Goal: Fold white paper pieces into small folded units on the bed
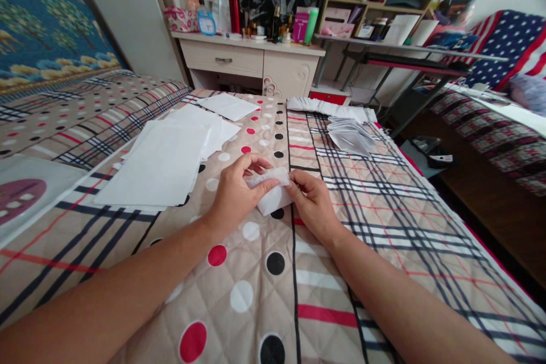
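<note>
Between my two hands is a small white paper packet (275, 199), held just above the quilted bedspread (256, 307). My left hand (239, 187) grips its left side, thumb on the near face and fingers curled behind. At the packet's right edge my right hand (311, 196) pinches with thumb and forefinger. To the left of my left hand lies a loose pile of white paper sheets (156, 162). Beyond my right hand, a fanned stack of folded white papers (352, 135) rests on the bedspread, with a long row of similar papers (328, 107) behind it.
A white dresser (222, 62) stands past the bed's far end, with a blue alarm clock (207, 23) and a red bottle (234, 11) on top. A metal-legged table (409, 54) stands at the right. A white bag with a pink print (25, 199) lies at far left.
</note>
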Motion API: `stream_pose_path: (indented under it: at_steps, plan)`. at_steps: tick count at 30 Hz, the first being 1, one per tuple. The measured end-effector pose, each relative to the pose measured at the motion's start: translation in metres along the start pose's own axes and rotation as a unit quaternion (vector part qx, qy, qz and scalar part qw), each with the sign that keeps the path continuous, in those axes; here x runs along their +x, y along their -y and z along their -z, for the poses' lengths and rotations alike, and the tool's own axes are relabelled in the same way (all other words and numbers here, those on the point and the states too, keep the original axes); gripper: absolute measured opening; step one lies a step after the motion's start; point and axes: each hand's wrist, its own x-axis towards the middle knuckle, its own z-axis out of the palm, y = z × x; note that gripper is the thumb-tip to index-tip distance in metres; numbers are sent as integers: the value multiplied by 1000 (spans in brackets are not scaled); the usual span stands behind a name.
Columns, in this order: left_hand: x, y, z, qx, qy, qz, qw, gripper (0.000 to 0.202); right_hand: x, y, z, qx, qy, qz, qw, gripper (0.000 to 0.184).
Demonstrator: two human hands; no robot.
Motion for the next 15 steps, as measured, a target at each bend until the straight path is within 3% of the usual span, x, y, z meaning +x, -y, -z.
stream_pose_path:
  at_steps: [5,11,15]
  plan:
    - [2,4,-2,-101,56,91,989,22,-1,5,0,21,-13,-19,1000,35]
    - [1,3,0,-92,48,93,990,20,-1,5,-1,52,-4,-49,997,32]
    - [0,1,0,-100,57,105,988,20,-2,6,0,17,-34,-40,998,33]
